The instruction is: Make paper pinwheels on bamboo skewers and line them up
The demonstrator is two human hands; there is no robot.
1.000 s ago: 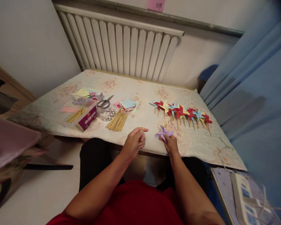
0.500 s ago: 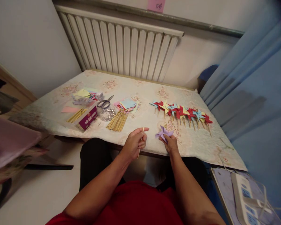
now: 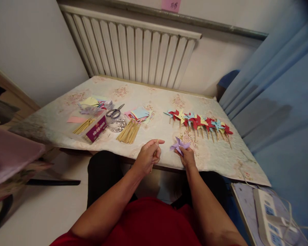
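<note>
At the table's near edge my left hand is closed on a thin wooden stick that points up and away from me. Just to its right, my right hand pinches a purple paper pinwheel that rests on the floral tablecloth. A small gap separates the stick's tip from the pinwheel.
A row of several finished pinwheels on sticks lies at the right. A bundle of sticks, coloured paper squares, scissors on a clear jar and a purple box lie to the left. A radiator stands behind; a power strip lies at lower right.
My left hand has turned the stick, so more of it showed below the fist half a second ago, and its tip now sits slightly closer to the pinwheel. My right hand stays still.
</note>
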